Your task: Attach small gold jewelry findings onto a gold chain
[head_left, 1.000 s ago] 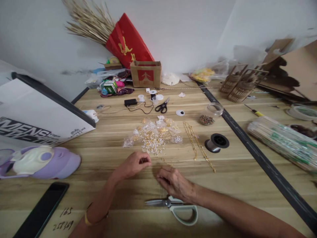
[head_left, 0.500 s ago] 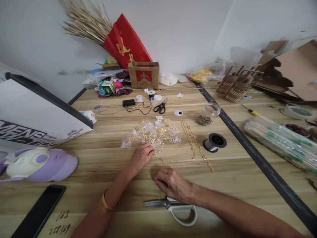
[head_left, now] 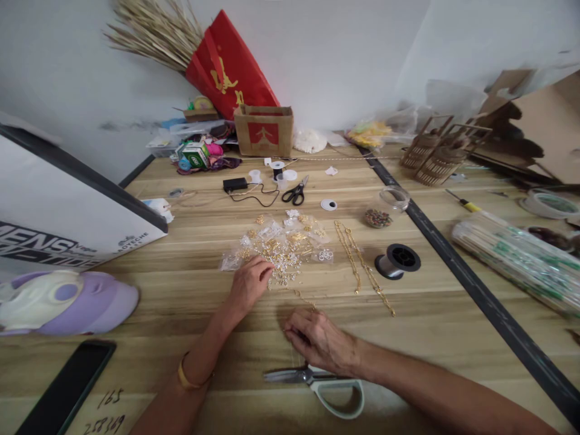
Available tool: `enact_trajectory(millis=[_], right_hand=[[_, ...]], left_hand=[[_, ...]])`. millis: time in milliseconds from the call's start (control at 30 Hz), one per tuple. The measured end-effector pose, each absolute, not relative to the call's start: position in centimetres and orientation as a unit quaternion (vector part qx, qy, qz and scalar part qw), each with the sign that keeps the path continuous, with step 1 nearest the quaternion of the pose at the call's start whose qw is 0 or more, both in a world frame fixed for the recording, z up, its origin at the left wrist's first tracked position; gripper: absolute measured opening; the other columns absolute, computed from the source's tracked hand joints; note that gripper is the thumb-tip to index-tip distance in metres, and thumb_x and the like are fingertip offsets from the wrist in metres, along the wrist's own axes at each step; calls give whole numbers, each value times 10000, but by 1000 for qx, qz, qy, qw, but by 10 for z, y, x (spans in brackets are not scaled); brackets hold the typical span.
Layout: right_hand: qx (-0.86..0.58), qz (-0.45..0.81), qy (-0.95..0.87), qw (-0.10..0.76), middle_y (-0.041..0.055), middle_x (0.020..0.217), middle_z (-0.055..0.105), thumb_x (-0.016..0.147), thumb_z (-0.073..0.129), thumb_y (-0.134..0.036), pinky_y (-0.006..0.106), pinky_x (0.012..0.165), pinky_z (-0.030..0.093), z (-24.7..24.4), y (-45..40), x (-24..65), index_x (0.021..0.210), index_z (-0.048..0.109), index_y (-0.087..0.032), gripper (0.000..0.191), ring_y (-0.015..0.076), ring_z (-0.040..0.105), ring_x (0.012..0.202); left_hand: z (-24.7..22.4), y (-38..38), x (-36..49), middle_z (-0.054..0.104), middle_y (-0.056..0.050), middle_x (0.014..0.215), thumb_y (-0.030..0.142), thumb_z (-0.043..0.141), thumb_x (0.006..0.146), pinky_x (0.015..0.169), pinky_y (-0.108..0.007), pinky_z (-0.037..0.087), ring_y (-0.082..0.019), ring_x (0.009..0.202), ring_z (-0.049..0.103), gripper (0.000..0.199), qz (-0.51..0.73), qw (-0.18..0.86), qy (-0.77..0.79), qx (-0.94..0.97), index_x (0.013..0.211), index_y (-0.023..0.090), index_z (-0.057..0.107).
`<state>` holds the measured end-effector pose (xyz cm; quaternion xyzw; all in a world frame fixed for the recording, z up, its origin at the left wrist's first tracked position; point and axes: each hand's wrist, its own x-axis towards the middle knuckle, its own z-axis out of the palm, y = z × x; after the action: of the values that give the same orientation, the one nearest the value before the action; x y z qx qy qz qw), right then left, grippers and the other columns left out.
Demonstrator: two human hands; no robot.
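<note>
My left hand (head_left: 250, 283) is bent down at the left front edge of a pile of small silver and gold beads (head_left: 286, 266), its fingers pressed together; whatever they pinch is hidden. Nearer me, my right hand (head_left: 321, 339) is closed at the end of a thin gold chain (head_left: 297, 293) that runs up and left toward the beads. A faint thread hangs below its fingertips. Pale-handled scissors (head_left: 338, 393) lie just under the right hand. Small clear plastic bags (head_left: 272, 231) lie around the bead pile.
Two gold chains (head_left: 352, 251) and a wire spool (head_left: 396, 261) lie to the right. Behind are a jar of coloured beads (head_left: 379, 217), black scissors (head_left: 295, 192) and a black adapter (head_left: 235, 184). A phone (head_left: 67, 386) and a purple-white object (head_left: 90, 302) sit left.
My left hand has shifted a little left and back from the front of the bead pile. My right hand holds nearly the same place. The view has tilted slightly.
</note>
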<state>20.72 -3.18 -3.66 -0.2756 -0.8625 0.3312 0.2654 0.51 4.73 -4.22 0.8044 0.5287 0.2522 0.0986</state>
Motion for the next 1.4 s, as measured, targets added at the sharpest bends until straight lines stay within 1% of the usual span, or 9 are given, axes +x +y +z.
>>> enact_trajectory(millis=[133,300,400,500,600,733,1000,1233,1400], right_hand=[[-274,329,-865,261,37,781,546,894,403,-92,240,645,422,-37,-32,207,863,479,-179,120,140,508,687],[-271,318,-874,248,39,794,555,900,409,-101,235,648,416,-36,-32,207,873,489,-174,112,140,514,697],[-272,314,-877,243,39,790,557,900,408,-101,234,646,412,-35,-32,207,868,492,-173,116,140,513,692],[-271,312,-877,243,36,787,555,902,413,-105,229,640,405,-35,-32,207,872,493,-174,110,135,511,683],[-270,312,-878,242,35,786,551,904,417,-112,225,632,398,-36,-32,208,874,491,-175,102,133,511,683],[-275,305,-881,235,29,772,548,906,421,-118,230,627,392,-36,-32,208,851,489,-177,106,133,506,668],[-281,290,-886,227,33,774,560,903,420,-118,235,635,398,-36,-32,207,858,490,-174,100,138,515,673],[-274,295,-886,230,37,792,566,912,416,-125,225,632,409,-37,-31,207,878,491,-171,95,133,528,676],[-263,236,-909,220,39,795,570,925,414,-146,236,636,413,-36,-33,207,877,488,-169,92,140,540,688]], left_hand=[[-43,50,1,647,-39,834,137,552,827,769,-296,458,-169,821,573,120,269,93,542,790,825,182,664],[-47,51,3,629,-39,824,152,581,815,869,-348,428,-181,851,544,98,265,66,530,803,813,182,675],[-48,51,6,623,-44,838,165,590,817,894,-365,419,-193,878,533,86,255,60,513,818,829,176,675],[-46,50,8,621,-45,835,169,584,824,874,-357,430,-196,888,527,86,248,70,501,826,831,174,669],[-44,49,8,624,-46,802,124,546,833,843,-346,441,-190,859,525,132,239,83,490,834,797,167,665],[-43,49,9,621,-50,783,65,534,798,810,-337,455,-195,853,515,159,241,76,487,836,775,159,661],[-48,52,16,594,-45,840,155,576,818,863,-382,442,-197,864,519,111,254,55,477,840,845,188,677],[-49,53,15,598,-47,816,134,553,831,841,-375,452,-198,852,513,128,251,67,475,841,841,180,672],[-49,52,13,599,-40,804,112,574,810,841,-367,452,-197,854,517,113,253,68,476,840,811,180,664]])
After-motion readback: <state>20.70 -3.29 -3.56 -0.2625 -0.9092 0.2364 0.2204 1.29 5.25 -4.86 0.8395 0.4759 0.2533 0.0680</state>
